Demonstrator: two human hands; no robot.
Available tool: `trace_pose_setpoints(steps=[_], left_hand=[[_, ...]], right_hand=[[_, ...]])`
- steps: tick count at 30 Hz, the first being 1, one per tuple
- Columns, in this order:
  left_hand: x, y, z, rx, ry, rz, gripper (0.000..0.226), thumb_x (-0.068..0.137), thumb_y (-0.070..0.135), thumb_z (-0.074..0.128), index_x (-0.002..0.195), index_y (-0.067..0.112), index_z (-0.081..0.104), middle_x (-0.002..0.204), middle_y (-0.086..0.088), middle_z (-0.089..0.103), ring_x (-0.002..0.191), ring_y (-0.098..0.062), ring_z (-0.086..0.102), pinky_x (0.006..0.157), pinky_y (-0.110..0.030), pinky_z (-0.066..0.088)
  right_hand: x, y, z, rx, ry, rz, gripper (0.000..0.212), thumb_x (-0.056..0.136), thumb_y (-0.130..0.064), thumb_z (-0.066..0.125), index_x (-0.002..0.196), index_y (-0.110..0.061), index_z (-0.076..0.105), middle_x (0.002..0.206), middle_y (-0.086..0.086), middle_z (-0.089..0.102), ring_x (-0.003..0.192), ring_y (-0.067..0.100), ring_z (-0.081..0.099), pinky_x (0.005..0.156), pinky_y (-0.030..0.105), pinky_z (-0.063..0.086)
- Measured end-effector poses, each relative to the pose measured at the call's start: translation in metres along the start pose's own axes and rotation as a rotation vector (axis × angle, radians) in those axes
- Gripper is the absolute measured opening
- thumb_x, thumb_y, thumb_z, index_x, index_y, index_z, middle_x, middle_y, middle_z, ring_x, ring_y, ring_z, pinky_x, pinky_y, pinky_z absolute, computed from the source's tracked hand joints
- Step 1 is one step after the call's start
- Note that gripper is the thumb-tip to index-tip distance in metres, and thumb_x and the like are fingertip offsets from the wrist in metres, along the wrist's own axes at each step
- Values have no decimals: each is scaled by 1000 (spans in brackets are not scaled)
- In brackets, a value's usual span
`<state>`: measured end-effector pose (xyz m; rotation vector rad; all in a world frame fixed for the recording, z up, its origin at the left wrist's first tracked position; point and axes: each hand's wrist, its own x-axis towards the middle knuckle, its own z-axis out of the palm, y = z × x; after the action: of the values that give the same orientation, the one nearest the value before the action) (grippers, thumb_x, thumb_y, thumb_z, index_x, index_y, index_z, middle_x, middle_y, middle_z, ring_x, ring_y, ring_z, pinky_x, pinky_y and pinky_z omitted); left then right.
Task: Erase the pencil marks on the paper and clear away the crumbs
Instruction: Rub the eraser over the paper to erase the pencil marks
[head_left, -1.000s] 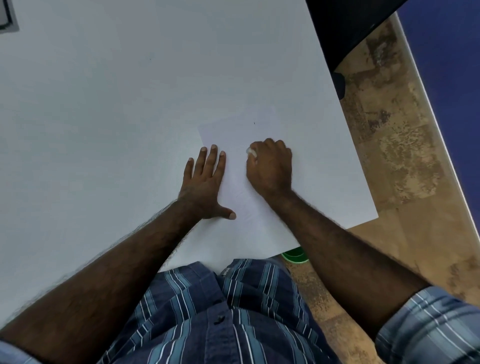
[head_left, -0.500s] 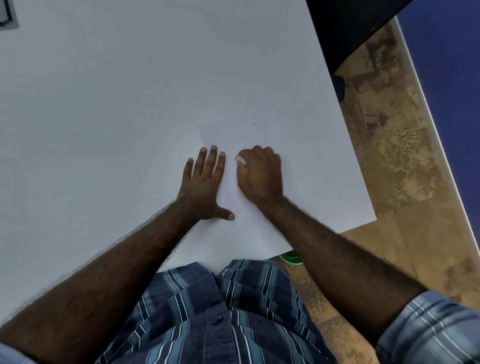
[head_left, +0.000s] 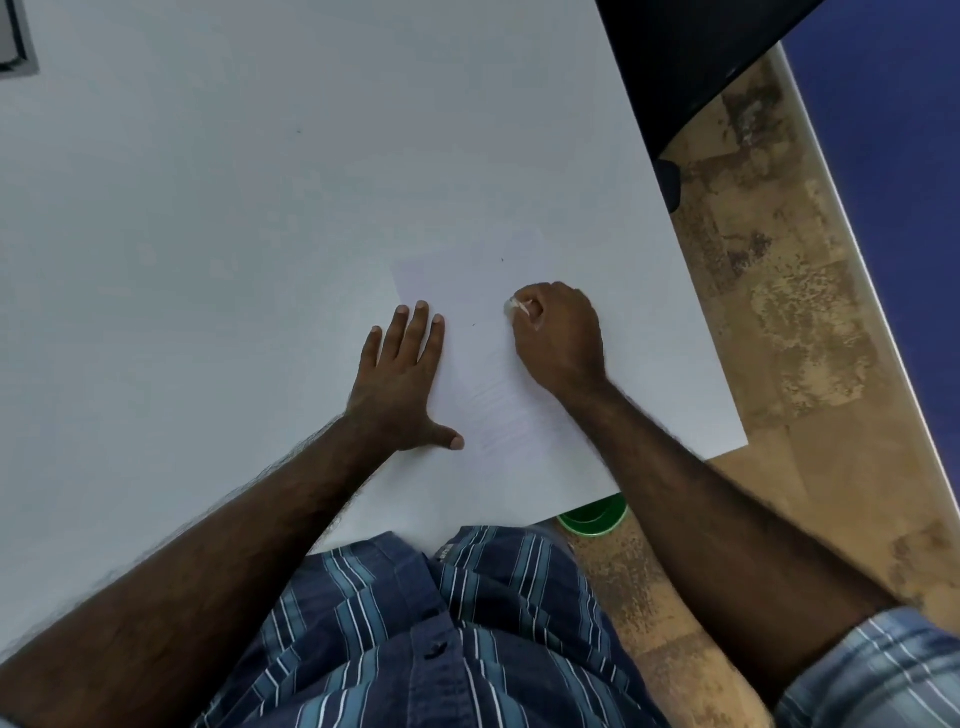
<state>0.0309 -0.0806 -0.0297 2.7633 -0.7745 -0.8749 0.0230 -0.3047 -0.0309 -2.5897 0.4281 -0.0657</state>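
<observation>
A white sheet of paper (head_left: 485, 291) lies on the white table (head_left: 234, 234) near its right front corner, with faint lines on its lower part. My left hand (head_left: 402, 382) lies flat, fingers spread, on the paper's left edge and holds nothing. My right hand (head_left: 561, 338) is curled into a fist on the paper, shut on a small white eraser (head_left: 515, 307) that sticks out by the thumb and touches the sheet. A tiny dark crumb (head_left: 473, 326) lies between the hands and another speck (head_left: 502, 259) sits above the fist.
The table's right edge (head_left: 691, 332) runs close to my right hand, with brown patterned floor beyond. A green round object (head_left: 595, 514) sits on the floor under the front edge. A black object (head_left: 685, 57) is at the back right, a dark-framed item (head_left: 15, 41) at the far left corner.
My right hand with the eraser slid left toward the left hand, then back right and slightly up the paper. My left hand has stayed flat in place.
</observation>
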Motion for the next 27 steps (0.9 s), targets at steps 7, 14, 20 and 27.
trace_pose_setpoints(steps=[7, 14, 20, 27], left_hand=[[-5, 6, -3, -41, 138, -25, 127, 77, 71, 75, 164, 5, 11, 172, -17, -11, 159, -34, -12, 129, -50, 3], [18, 13, -14, -86, 48, 17, 134, 75, 69, 78, 165, 21, -9, 169, -12, -27, 158, -29, -21, 129, -46, -1], [21, 13, -15, -52, 29, -21, 142, 71, 74, 78, 164, 22, -16, 168, -10, -31, 158, -29, -21, 128, -46, 2], [30, 29, -27, 66, -20, -72, 151, 64, 68, 87, 163, 25, -18, 168, -20, -22, 158, -40, -10, 126, -51, 11]], right_hand=[[-46, 1, 9, 11, -102, -116, 11, 94, -23, 65, 100, -22, 74, 96, 1, 71, 89, 29, 65, 81, 50, 54], [-54, -4, 13, 50, -91, -123, 12, 98, -19, 70, 108, -18, 76, 103, 1, 75, 94, 27, 67, 86, 49, 57], [-65, -7, 19, -129, -153, -355, 15, 99, -24, 64, 108, -22, 76, 100, 0, 72, 92, 27, 63, 81, 47, 51], [-23, 10, -2, -196, 55, -37, 17, 91, -21, 56, 94, -18, 73, 89, 5, 69, 86, 36, 60, 76, 42, 44]])
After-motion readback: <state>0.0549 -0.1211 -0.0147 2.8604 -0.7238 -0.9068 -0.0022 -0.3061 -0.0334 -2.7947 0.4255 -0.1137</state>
